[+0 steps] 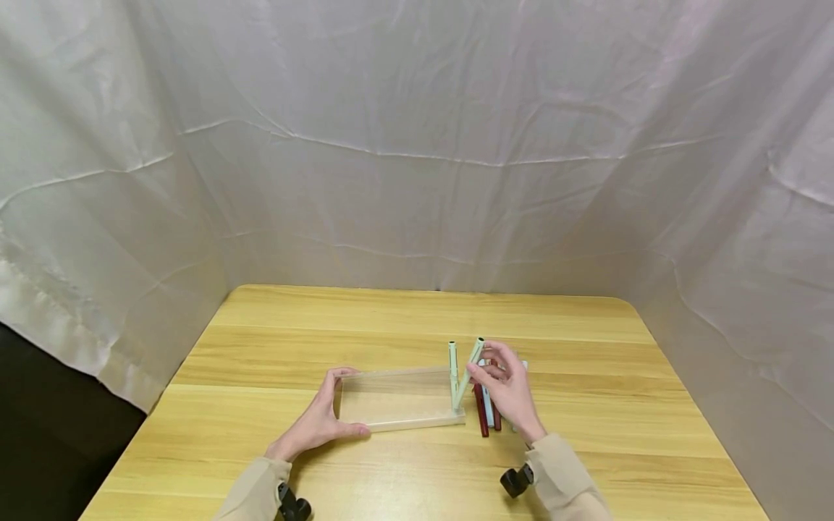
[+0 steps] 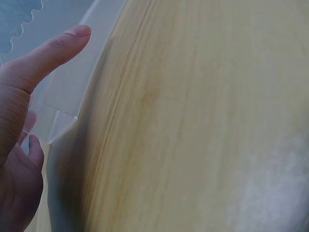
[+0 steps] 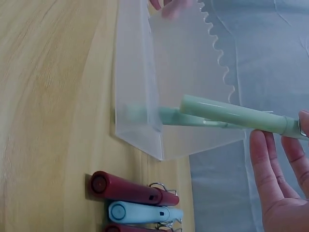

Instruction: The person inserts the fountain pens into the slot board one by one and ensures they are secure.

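Observation:
A clear plastic pen rack point(image 1: 397, 423) with scalloped upper edges sits on the table. My left hand point(image 1: 319, 418) holds its left end, thumb along the near wall and fingers at the far corner. One light green pen point(image 3: 176, 117) lies across the rack's right end. Between thumb and fingers, my right hand point(image 1: 510, 394) pinches a second light green pen point(image 3: 231, 115), tilted, its lower end close over the rack beside the first pen. Just right of the rack lie a dark red pen point(image 3: 128, 187), a light blue pen point(image 3: 140, 212) and another dark red pen point(image 3: 126, 228).
A pale pen end point(image 1: 524, 365) shows past my right hand, the rest hidden behind it. The wooden table point(image 1: 274, 340) is bordered by a hanging grey-white cloth point(image 1: 417, 217) at the back and sides. A dark area point(image 1: 52, 434) lies beyond its left edge.

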The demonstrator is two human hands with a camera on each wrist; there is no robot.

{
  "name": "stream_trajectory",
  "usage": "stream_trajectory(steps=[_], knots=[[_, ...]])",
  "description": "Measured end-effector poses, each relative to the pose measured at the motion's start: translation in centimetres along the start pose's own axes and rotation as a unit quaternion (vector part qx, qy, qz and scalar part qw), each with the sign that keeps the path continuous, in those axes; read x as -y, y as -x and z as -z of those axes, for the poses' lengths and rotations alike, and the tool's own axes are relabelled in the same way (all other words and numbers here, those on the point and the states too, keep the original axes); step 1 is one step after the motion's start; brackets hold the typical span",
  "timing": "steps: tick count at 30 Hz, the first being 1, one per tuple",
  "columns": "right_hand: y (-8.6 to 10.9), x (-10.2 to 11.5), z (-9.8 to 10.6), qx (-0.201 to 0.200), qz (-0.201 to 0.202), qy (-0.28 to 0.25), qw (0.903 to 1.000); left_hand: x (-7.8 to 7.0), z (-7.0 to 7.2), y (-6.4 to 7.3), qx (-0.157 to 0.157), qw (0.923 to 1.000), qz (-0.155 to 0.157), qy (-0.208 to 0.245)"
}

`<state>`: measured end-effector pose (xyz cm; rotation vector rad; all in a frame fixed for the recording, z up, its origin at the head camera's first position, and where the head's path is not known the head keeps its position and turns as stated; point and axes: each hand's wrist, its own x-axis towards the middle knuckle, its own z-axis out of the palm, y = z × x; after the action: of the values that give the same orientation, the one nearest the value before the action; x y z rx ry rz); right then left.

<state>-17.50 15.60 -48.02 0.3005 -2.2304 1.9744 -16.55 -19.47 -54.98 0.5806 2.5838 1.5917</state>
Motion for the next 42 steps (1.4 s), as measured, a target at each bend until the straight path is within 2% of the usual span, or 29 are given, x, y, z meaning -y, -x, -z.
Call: stream_trajectory(steps=[9,13,19,23,30,37,42], knots=[[0.0,-0.5,-1.0,0.005,-0.010,0.012,0.9999,-0.2,0.1,0.0,0.002,1.0000,0.006,0.005],[0.3,-0.5,-1.6,0.002,-0.002,0.036,0.9993,-0.3,0.0,0.0,0.004,0.9999,0.013,0.007],[0.6,-0.6,-2.4,-0.009,0.026,0.077,0.9967,-0.3,0.0,0.0,0.003,0.9998,0.017,0.009],[0.7,-0.8,-2.8,-0.011,0.059,0.094,0.9937,-0.3,0.0,0.0,0.001,0.9999,0.015,0.007],[0.8,-1.0,-3.2,0.005,0.122,0.144,0.9820,-0.2,-0.1,0.0,0.000,1.0000,0.008,0.004],[1.1,-1.1,-3.4,0.027,0.153,0.189,0.9695,-0.2,-0.1,0.0,0.000,1.0000,0.003,0.007],[1.1,-1.3,-3.5,0.022,0.182,0.224,0.9572,-0.2,-0.1,0.1,-0.001,1.0000,0.002,0.005]])
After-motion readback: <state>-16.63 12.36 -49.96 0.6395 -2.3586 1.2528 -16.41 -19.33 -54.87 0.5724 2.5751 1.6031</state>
